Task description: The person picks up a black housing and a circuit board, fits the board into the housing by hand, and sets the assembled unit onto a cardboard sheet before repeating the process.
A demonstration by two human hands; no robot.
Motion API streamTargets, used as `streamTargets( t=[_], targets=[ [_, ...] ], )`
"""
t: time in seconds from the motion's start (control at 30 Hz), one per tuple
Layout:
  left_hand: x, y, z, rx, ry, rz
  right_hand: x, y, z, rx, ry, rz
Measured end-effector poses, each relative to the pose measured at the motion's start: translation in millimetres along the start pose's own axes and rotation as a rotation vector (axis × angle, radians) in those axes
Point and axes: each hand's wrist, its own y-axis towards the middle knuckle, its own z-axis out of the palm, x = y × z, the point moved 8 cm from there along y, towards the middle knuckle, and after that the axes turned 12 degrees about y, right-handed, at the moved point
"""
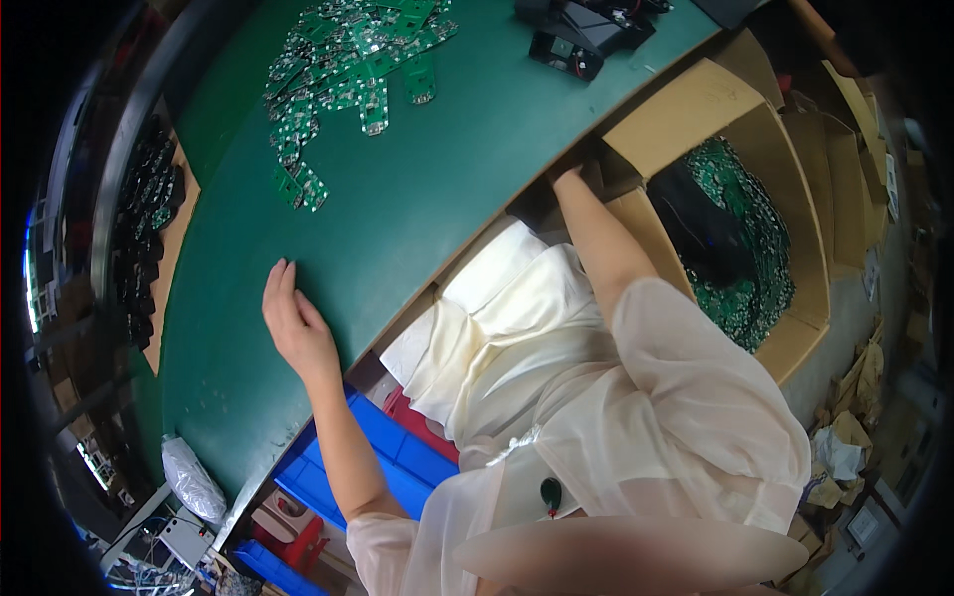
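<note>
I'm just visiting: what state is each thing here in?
Left hand: open, nothing visibly held
Right hand: hidden past the table edge
Circuit boards: loosely heaped on the table
Cardboard box: open, with more circuit boards inside
Black housings: piled on the table

A green table (407, 209) carries piled circuit boards (343, 74), black casings (601, 28) and, seemingly, a pale wrapped bundle (193, 481)

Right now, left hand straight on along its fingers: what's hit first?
Likely the nearest green circuit boards; the left hand may pass over them, since its height above the green tabletop is unclear.
</note>
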Motion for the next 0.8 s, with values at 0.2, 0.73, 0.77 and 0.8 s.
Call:
streamTargets(
  t=[0.2, 0.73, 0.77, 0.8],
  targets=[
    [11, -1, 4, 0.009, 0.095, -0.089, -14, -9, -1, 0.144, 0.007, 0.038],
    [8, 5, 5, -0.007, 0.109, -0.077, 9, -31, -9, 0.303, -0.124, 0.113],
    [8, 5, 5, -0.032, 0.114, -0.052, 10, -32, -14, 0.295, -0.132, 0.107],
    [8, 6, 6, -0.07, 0.1, -0.03, 8, -37, -18, 0.297, -0.141, 0.151]
  ],
)
